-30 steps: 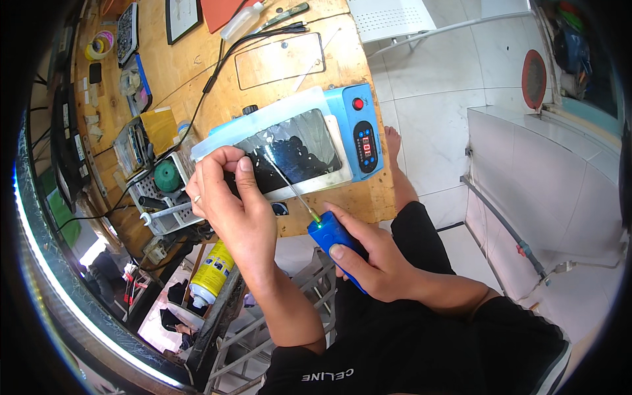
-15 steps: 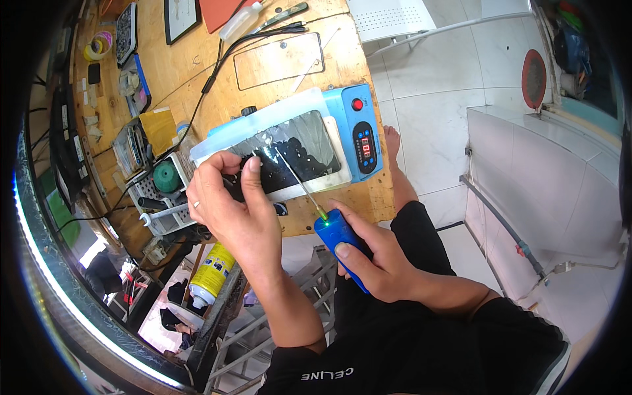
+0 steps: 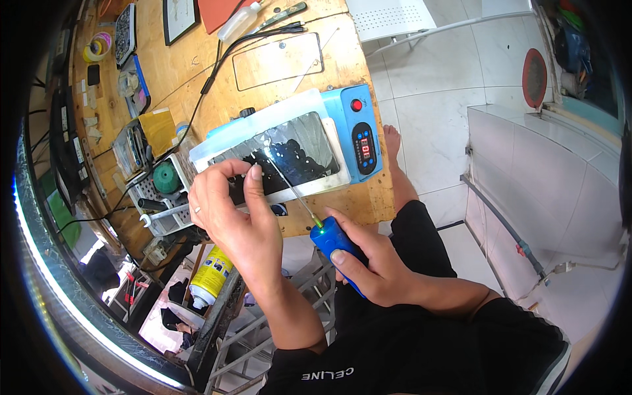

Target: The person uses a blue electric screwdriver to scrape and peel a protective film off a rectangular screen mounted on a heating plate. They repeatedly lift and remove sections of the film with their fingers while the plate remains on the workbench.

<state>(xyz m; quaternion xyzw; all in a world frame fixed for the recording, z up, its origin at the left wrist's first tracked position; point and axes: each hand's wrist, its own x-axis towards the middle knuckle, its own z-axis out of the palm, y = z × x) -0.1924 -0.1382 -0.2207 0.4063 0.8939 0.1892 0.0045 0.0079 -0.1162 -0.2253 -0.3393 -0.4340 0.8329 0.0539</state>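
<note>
Tool [image 3: 331,239] gripped in my right hand [image 3: 376,271], rod [image 3: 297,189] over screen [image 3: 309,141]; left hand [image 3: 234,214] pinched narrow, can't tell on what.

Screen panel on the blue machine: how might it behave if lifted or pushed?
The screen panel looks flat and thin, so it is probably stiff but may crack if bent. Its glossy reflections suggest a smooth, perhaps slippery face. Lying flat, it would more likely slide than tip or roll.
</note>
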